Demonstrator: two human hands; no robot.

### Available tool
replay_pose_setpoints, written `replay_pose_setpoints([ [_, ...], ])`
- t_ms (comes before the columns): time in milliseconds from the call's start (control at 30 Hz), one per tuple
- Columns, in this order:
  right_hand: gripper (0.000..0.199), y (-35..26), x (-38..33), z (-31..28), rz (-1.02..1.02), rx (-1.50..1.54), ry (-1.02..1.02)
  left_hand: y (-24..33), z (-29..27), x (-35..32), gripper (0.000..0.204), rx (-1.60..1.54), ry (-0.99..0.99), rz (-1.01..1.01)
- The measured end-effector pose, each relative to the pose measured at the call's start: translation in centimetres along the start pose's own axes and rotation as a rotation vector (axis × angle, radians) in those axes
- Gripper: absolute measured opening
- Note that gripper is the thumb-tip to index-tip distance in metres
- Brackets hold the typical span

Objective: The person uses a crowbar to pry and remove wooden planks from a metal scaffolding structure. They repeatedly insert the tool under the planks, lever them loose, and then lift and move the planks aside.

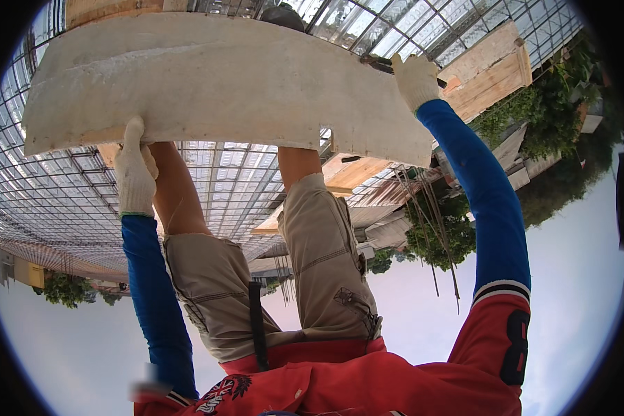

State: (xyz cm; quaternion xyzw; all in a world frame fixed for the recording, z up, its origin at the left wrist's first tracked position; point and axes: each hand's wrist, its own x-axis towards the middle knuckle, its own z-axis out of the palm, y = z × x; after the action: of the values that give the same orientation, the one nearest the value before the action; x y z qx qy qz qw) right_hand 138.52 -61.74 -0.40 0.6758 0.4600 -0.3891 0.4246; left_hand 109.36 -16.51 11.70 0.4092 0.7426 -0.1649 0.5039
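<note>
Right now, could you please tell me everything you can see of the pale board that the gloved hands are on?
The board is a broad, flat, pale grey-white panel with a rough, dusty face and a wood-coloured lower edge. A small square notch is cut into that edge toward the right. It spans the top of the view over a grid of steel bars. The left hand, in a white glove, presses its lower edge; the right hand grips its far right corner.

surface: a grid of steel bars (243, 180), spread wide underfoot
on it: a pale flat board (222, 83); wooden panels (489, 69); loose steel rods (430, 208), apparently lying on it at the edge
</note>
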Motion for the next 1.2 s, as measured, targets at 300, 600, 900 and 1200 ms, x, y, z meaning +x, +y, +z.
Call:
replay_pose_setpoints([
  [300,0.053,-1.5,-3.4,2.2,0.077,0.127,-0.027,-0.5,10.8,-5.9,0.034,0.961,-0.209,0.776],
  [600,0.047,2.4,-1.3,-6.0,-0.140,-0.385,-0.030,-5.3,28.7,3.0,0.026,1.269,-0.698,0.662],
  [900,0.024,8.5,-0.3,-3.6,0.119,0.780,-0.477,-2.8,30.3,0.2,0.058,0.803,-0.480,0.029],
  [1200,0.027,10.2,-5.2,-12.2,0.188,1.172,-0.810,-3.0,29.7,0.3,0.051,0.839,-0.590,0.295],
])
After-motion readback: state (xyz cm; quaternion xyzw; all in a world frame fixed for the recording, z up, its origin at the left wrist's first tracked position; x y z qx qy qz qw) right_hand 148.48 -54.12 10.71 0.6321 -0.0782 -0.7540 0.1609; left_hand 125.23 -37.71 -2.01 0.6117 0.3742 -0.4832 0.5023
